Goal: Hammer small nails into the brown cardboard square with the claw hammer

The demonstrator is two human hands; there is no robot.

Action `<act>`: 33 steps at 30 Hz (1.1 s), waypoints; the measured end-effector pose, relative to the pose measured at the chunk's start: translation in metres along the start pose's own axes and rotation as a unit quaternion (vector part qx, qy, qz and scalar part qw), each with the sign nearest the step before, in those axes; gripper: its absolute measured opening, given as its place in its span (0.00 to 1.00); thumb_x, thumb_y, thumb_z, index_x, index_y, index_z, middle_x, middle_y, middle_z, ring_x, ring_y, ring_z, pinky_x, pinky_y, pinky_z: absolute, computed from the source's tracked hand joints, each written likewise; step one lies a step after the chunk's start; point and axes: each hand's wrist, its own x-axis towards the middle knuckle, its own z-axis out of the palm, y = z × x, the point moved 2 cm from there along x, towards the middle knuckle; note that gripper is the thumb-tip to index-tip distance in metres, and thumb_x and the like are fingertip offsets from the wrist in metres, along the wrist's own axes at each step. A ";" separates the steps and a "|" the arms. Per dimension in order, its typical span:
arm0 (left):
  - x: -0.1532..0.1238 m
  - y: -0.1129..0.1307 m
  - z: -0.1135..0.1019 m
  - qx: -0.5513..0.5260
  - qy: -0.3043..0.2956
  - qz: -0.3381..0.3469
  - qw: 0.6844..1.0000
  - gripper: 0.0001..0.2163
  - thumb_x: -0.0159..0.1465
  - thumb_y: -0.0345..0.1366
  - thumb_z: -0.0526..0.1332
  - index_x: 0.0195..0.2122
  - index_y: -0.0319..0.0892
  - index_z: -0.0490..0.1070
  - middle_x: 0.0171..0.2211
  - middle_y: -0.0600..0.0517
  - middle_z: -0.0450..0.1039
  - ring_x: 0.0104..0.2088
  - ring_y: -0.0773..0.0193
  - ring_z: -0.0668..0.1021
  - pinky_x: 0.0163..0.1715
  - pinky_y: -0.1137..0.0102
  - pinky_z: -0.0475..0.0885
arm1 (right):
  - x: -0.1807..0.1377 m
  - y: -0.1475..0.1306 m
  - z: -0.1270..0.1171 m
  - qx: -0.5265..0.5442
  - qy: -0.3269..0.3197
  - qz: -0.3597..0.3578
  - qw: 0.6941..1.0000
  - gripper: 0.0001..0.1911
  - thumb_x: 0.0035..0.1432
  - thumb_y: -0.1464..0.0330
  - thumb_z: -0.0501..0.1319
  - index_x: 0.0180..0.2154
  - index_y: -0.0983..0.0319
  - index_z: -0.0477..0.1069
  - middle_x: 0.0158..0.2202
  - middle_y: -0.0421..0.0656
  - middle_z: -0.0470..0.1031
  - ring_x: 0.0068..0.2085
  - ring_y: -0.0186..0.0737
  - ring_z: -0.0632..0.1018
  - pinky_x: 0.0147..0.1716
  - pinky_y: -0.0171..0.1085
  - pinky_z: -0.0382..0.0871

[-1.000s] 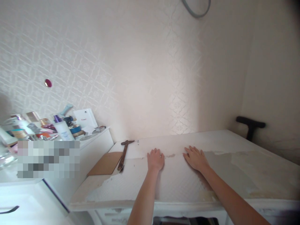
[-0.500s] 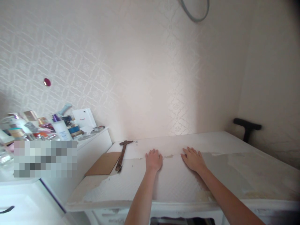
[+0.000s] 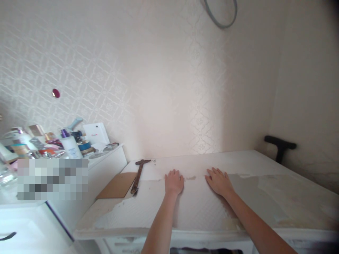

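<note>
My left hand [image 3: 174, 182] lies palm down on the worn white tabletop [image 3: 196, 208], its fingers stretched toward the wall. To its right, my right hand [image 3: 219, 181] also rests flat on the top with the fingers spread. Neither hand holds anything. Left of my left hand lies a hammer [image 3: 137, 178] with a dark wooden handle, its head toward the wall. The handle lies beside a brown board [image 3: 116, 186], at the board's right edge. The table's surface is patchy, with a grey area [image 3: 254, 195] right of my right hand.
A white cabinet [image 3: 106, 169] at the left bears several cosmetic bottles, including a purple-capped one [image 3: 71, 145], and a white box [image 3: 95, 133]. A black T-shaped object [image 3: 280, 144] stands behind the table's right side. A grey cable loop [image 3: 224, 26] hangs on the wall.
The whole view has shifted very slightly downward and right. Both hands stay flat in the same places on the tabletop.
</note>
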 end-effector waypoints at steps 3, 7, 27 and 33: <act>0.000 0.001 -0.001 -0.002 -0.001 0.001 1.000 0.22 0.68 0.40 0.42 0.58 0.39 0.63 0.63 0.43 0.58 0.63 0.53 0.59 0.62 0.53 0.52 | 0.000 0.000 -0.001 0.000 -0.001 0.001 1.000 0.29 0.65 0.59 0.42 0.62 0.63 0.59 0.65 0.52 0.54 0.65 0.53 0.55 0.60 0.56 0.46; 0.001 0.000 0.000 -0.001 -0.002 0.000 1.000 0.22 0.68 0.40 0.42 0.58 0.38 0.62 0.63 0.43 0.58 0.63 0.52 0.59 0.61 0.52 0.52 | -0.001 -0.001 -0.002 -0.001 -0.002 0.000 1.000 0.29 0.65 0.59 0.42 0.62 0.63 0.59 0.65 0.53 0.54 0.65 0.53 0.55 0.60 0.55 0.46; 0.002 -0.002 0.001 0.001 -0.002 -0.001 1.000 0.22 0.68 0.40 0.42 0.59 0.39 0.62 0.63 0.43 0.57 0.64 0.52 0.59 0.62 0.52 0.52 | -0.001 -0.001 -0.002 0.003 0.001 0.003 1.000 0.29 0.65 0.59 0.42 0.62 0.63 0.59 0.65 0.52 0.55 0.65 0.53 0.55 0.60 0.55 0.45; 0.003 -0.002 0.002 0.003 0.002 -0.001 1.000 0.22 0.68 0.40 0.43 0.58 0.38 0.63 0.63 0.42 0.58 0.63 0.52 0.60 0.61 0.52 0.53 | -0.001 -0.002 -0.003 0.005 0.000 0.003 1.000 0.28 0.65 0.59 0.42 0.62 0.64 0.60 0.65 0.52 0.55 0.65 0.53 0.55 0.60 0.55 0.46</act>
